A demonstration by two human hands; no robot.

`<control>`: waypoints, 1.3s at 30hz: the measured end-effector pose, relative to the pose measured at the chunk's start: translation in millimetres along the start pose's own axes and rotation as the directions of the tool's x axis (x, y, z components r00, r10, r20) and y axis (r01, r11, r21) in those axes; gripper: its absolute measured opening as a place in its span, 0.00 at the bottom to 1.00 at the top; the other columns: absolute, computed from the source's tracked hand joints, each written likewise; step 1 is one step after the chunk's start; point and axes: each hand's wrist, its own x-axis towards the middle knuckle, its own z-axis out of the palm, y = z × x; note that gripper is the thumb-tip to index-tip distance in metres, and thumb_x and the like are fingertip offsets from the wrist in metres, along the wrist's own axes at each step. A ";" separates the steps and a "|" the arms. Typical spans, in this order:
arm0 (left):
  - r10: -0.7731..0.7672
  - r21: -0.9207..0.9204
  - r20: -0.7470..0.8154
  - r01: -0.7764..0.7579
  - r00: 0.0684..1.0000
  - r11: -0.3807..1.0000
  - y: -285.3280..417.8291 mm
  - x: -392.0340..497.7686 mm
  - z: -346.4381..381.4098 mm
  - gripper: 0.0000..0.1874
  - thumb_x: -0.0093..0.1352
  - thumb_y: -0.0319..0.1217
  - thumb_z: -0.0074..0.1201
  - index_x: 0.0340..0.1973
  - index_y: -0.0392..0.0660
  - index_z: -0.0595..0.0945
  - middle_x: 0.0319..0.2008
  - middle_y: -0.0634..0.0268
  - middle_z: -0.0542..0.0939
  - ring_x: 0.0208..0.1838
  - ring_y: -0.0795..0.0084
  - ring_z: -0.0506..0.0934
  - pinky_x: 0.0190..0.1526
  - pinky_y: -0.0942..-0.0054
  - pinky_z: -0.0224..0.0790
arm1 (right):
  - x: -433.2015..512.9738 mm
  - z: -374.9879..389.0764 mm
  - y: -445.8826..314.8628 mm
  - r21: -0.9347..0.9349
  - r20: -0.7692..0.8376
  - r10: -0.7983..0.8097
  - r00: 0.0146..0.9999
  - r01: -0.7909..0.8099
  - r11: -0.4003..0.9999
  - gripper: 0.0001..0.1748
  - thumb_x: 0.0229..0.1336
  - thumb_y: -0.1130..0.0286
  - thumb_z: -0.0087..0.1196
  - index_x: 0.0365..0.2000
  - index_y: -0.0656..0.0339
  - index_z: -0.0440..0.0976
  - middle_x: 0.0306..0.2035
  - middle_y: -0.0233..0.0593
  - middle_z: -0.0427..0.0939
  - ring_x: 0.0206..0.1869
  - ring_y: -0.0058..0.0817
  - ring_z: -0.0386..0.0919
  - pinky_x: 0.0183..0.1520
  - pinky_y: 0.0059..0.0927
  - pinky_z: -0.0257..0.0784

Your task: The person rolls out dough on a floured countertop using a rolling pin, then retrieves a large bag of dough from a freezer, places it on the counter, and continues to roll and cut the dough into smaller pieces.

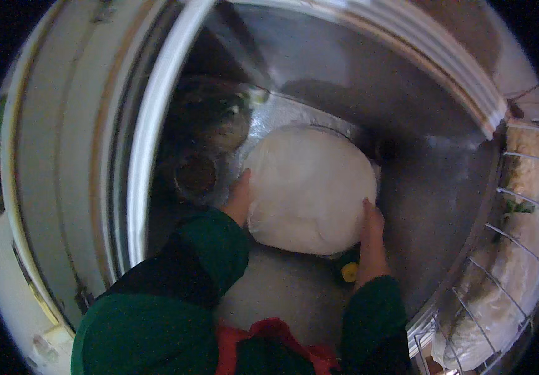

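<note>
A large, rounded pale mass [311, 187], seemingly dough under clear plastic film, lies before me inside a metal-walled chest compartment [438, 187]. My left hand [240, 197] grips its left side and my right hand [372, 234] grips its right side. Most of my fingers are hidden around or beneath it. Close by my right wrist is a small yellow round thing [349, 272] on something dark green. Both my sleeves are green.
Left of the pale mass are a round container with dark contents [196, 174] and a transparent bag or bowl with greens [229, 126]. A white rim [150, 136] borders the compartment. A wire rack [515, 236] with plastic-wrapped food stands at the right.
</note>
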 end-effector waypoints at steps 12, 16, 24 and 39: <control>-0.173 0.244 -0.180 0.214 0.968 0.946 32.9 77.0 -29.8 0.30 0.68 0.47 0.46 0.59 0.40 0.66 0.56 0.57 0.70 0.57 0.60 0.69 0.58 0.59 0.59 | 148.6 7.0 78.3 0.023 0.190 0.120 0.974 -0.126 0.992 0.31 0.52 0.57 0.57 0.52 0.65 0.66 0.51 0.43 0.71 0.52 0.39 0.69 0.55 0.43 0.63; -0.146 0.349 -0.173 0.199 0.974 0.916 27.1 92.3 -41.3 0.31 0.66 0.48 0.49 0.57 0.39 0.67 0.54 0.55 0.72 0.54 0.54 0.71 0.56 0.51 0.61 | 151.5 11.9 84.8 0.175 0.265 0.029 0.964 -0.077 0.982 0.33 0.51 0.56 0.57 0.53 0.65 0.64 0.51 0.44 0.71 0.53 0.40 0.69 0.56 0.44 0.62; 0.173 0.747 -0.432 0.244 0.885 0.619 23.7 105.2 4.8 0.29 0.65 0.46 0.49 0.56 0.40 0.68 0.55 0.52 0.70 0.58 0.53 0.67 0.59 0.59 0.57 | 143.1 40.0 60.7 -0.713 -0.070 -0.403 0.913 0.236 0.660 0.31 0.53 0.55 0.53 0.53 0.63 0.65 0.52 0.49 0.70 0.52 0.46 0.69 0.57 0.42 0.63; -0.178 0.717 0.430 -0.455 0.885 -0.528 -24.5 97.0 4.3 0.23 0.70 0.43 0.37 0.55 0.42 0.71 0.60 0.51 0.64 0.64 0.50 0.60 0.64 0.55 0.50 | 14.3 178.7 114.3 -0.857 0.503 -0.067 0.861 0.508 0.091 0.33 0.56 0.55 0.47 0.61 0.53 0.57 0.68 0.37 0.43 0.69 0.46 0.38 0.67 0.54 0.40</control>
